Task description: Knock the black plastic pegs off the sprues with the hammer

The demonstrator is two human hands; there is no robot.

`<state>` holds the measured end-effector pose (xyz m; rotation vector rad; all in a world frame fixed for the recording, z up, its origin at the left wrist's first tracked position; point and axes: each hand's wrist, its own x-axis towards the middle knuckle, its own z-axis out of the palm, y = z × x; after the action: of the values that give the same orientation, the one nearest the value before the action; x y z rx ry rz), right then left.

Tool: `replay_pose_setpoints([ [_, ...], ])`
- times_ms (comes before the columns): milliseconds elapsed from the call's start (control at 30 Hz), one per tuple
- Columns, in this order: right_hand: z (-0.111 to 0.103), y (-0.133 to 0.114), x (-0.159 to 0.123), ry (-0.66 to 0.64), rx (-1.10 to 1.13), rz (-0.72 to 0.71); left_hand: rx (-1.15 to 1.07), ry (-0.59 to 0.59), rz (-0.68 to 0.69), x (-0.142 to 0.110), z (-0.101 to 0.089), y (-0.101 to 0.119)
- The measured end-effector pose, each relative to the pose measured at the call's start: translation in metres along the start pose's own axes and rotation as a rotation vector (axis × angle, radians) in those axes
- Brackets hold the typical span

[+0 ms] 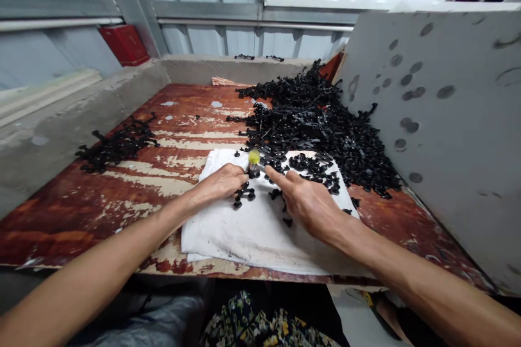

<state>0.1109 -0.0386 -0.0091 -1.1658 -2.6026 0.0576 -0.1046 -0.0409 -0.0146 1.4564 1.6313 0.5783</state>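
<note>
My right hand [307, 200] is closed round a small hammer with a yellow end [254, 157], its index finger stretched along the short handle. The hammer's head is over a black plastic part [244, 191] on the folded white cloth [236, 233]. From the left, my left hand [226, 179] pinches that part, its fingertips close to the hammer head. Small loose black pieces [315, 165] lie on the cloth beyond and beside my right hand. What sits directly under the hammer head is too small to tell.
A large heap of black parts [317, 119] covers the right rear of the worn red-brown table [175, 157], against a grey panel [427, 119]. A smaller pile [118, 143] lies on the left. A red box [124, 44] stands on the concrete ledge.
</note>
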Motion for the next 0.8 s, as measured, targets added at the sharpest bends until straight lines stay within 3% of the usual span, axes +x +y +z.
replay_pose_setpoints([
  [67, 0.0, -0.001, 0.001, -0.044, -0.006, -0.002, 0.017, -0.001, -0.012, 0.0, 0.001, 0.0],
  [167, 0.001, -0.003, -0.001, 0.098, 0.059, 0.028, 0.041, 0.013, 0.018, 0.002, 0.001, -0.002],
  [333, 0.002, -0.004, 0.001, -0.059, 0.075, 0.016, 0.05, 0.004, 0.0, 0.004, -0.001, -0.008],
  [467, -0.005, -0.003, 0.013, 0.147, 0.453, 0.081, 0.119, -0.035, 0.163, -0.008, -0.004, 0.001],
  [533, -0.008, -0.007, 0.018, 0.07, 0.677, 0.177, 0.16, -0.1, 0.27, -0.018, -0.003, 0.011],
  [633, -0.01, -0.015, 0.021, -0.168, 0.981, 0.363, 0.227, -0.178, 0.351, -0.034, 0.001, 0.022],
  [700, -0.011, -0.019, 0.018, -0.232, 1.076, 0.427, 0.259, -0.078, 0.319, -0.044, 0.001, 0.022],
  [800, -0.015, -0.019, 0.011, -0.136, 1.106, 0.478, 0.222, 0.245, 0.208, -0.055, -0.001, 0.015],
])
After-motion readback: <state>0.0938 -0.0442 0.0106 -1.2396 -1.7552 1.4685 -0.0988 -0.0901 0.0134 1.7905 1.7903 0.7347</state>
